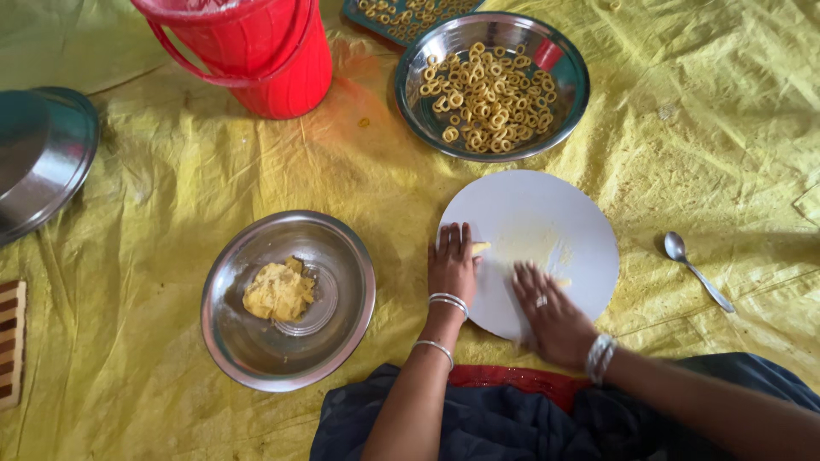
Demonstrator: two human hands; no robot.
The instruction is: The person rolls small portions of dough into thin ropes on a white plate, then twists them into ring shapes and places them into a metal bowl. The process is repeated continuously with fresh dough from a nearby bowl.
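A round white board (547,213) lies on the yellow sheet in front of me. My left hand (453,263) rests flat on its left edge, fingers together, over a thin roll of yellow dough (481,248) that pokes out beside the fingertips. My right hand (551,312), blurred, presses flat on the board's lower part, with a bit of dough showing at its fingertips. A steel bowl (256,350) to the left holds a lump of yellow dough (278,292). Beyond the board, a second steel bowl (572,64) is filled with several small dough rings (487,94).
A red bucket (273,60) stands at the top. A steel lid (47,162) lies at the far left, a wooden board (10,341) below it. A steel spoon (694,269) lies right of the white board. A teal tray (401,21) with more rings sits behind the ring bowl.
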